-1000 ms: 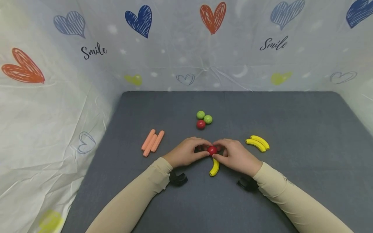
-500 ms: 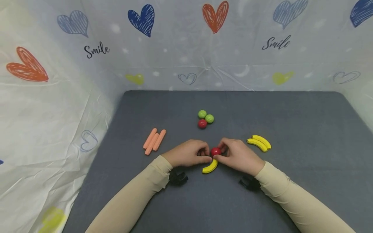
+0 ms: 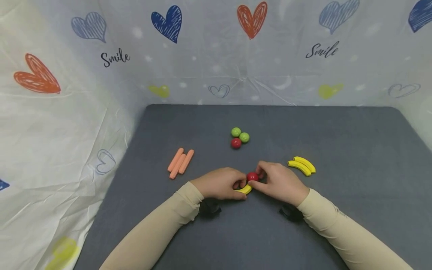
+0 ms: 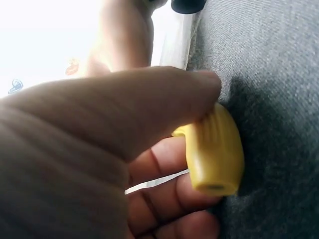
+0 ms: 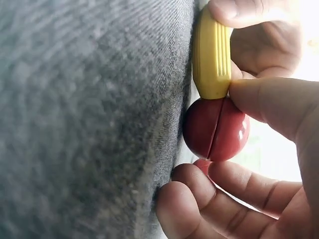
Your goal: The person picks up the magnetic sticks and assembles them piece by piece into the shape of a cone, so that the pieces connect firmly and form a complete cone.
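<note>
A yellow toy banana, curved and ridged with a blunt end, lies between my left hand's thumb and fingers, which pinch it just over the table. Its other end meets a glossy red ball with a seam line, seen in the right wrist view. My right hand holds that ball, thumb at the joint with the banana and fingers curled round the far side. A sliver of another red thing shows behind the ball, mostly hidden by the fingers. In the head view the left hand covers part of the banana.
Two green balls and a red ball sit together farther back. Three pink toy sausages lie to the left. Two yellow toy bananas lie to the right. The grey table ends at a printed cloth backdrop.
The near end of the toy banana has swung left beside the red ball. My left hand has left the ball and moved nearer me to grip the banana. The right hand stays at the ball.
</note>
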The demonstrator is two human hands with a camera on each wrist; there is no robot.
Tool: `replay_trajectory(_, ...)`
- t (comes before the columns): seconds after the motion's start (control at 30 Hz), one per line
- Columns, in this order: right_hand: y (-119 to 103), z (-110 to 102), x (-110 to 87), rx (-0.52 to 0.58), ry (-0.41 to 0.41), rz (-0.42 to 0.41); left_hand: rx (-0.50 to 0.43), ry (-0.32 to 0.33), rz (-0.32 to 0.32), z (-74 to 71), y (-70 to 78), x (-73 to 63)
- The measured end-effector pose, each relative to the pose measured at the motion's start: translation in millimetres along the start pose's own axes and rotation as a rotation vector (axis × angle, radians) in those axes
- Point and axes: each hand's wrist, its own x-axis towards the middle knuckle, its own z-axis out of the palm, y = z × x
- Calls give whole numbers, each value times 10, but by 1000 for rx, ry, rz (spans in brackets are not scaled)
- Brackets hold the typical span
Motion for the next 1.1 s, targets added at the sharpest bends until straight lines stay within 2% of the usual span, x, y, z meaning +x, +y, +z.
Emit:
replay_trajectory(0.17, 42, -70, -28, -45, -44, -46, -32, -13, 3, -18, -19, -12)
replay_trajectory(0.27, 110, -187, -43, -66, -91, -87, -58, -9, 3, -32, -32, -21)
replay_trajectory(0.37, 195, -343, -52, -98, -93, -112, -71, -3, 3, -50, -44, -23)
replay_trajectory(0.47, 286, -504, -76, -143, -68, -99, -68, -1, 0, -63, -61, -24)
replay_trajectory(0.7, 477, -776, -154, -196, -77, 23, -16, 42, -1, -60, -136, -37)
replay_trajectory(0.87, 563, -856, -170, -198, -114, 56, 0, 51, -12, -85, -173, -60)
replay_trajectory(1.1, 601, -862, -151, -201, -128, 45, -15, 50, -7, -110, -207, -73)
